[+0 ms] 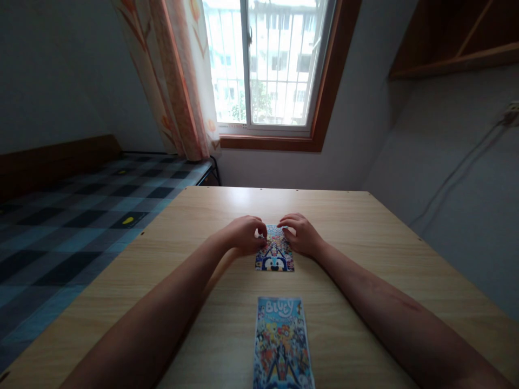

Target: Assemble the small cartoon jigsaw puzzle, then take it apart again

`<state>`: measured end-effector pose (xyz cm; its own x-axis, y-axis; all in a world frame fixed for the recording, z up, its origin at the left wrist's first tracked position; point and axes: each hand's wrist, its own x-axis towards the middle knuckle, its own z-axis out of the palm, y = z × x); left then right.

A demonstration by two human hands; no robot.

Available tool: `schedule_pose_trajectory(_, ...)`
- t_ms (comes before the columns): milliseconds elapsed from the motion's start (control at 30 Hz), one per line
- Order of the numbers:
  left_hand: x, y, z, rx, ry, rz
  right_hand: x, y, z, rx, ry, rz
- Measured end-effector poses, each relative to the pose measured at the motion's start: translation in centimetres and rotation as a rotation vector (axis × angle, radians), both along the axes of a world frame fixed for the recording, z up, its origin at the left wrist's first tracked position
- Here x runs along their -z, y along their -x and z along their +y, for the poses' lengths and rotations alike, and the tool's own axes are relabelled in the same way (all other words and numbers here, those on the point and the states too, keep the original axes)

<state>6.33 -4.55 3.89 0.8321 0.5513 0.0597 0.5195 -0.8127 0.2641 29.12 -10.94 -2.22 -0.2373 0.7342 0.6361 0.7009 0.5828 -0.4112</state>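
A small colourful picture sheet (274, 263) with a blue cartoon dog at its near edge lies flat on the table, between my two hands. At its left edge is my left hand (243, 235), finger and thumb curled toward each other over the sheet. Anything between those fingertips is too small to make out. My right hand (302, 236) rests at the right edge, fingers bent and apart, with fingertips over the upper part. Closer to me lies a larger picture card (281, 346) lettered "BLUEY", with similar crowded cartoon figures. The bottom of that card runs out of view.
The wooden table (357, 286) extends around both pictures. A bed with a checked cover (97, 210) stands along the left. Ahead are a window (279, 70) and a curtain (178, 81). A shelf (458, 59) and a cable (458, 167) are on the right wall.
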Motion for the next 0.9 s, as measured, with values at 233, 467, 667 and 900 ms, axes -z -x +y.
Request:
schedule_pose_trajectory(233, 0.3, 0.3, 0.6, -0.075, 0.009, -0.014, 0.1, 0.7, -0.7, -0.079, -0.007, -0.023)
schedule_pose_trajectory(467, 1.6, 0.6, 1.1, -0.099, -0.085, -0.055, -0.5, 1.0, -1.1, -0.166, 0.019, -0.118)
schedule_pose_trajectory(667, 2.1, 0.7, 0.9, -0.111, -0.131, -0.079, -0.4, 1.0, -1.0, -0.173, 0.062, -0.167)
schedule_pose_trajectory(900, 3.3, 1.7, 2.1, -0.149, -0.139, -0.164, 0.0, 0.8, -0.5, 0.065, 0.055, 0.010)
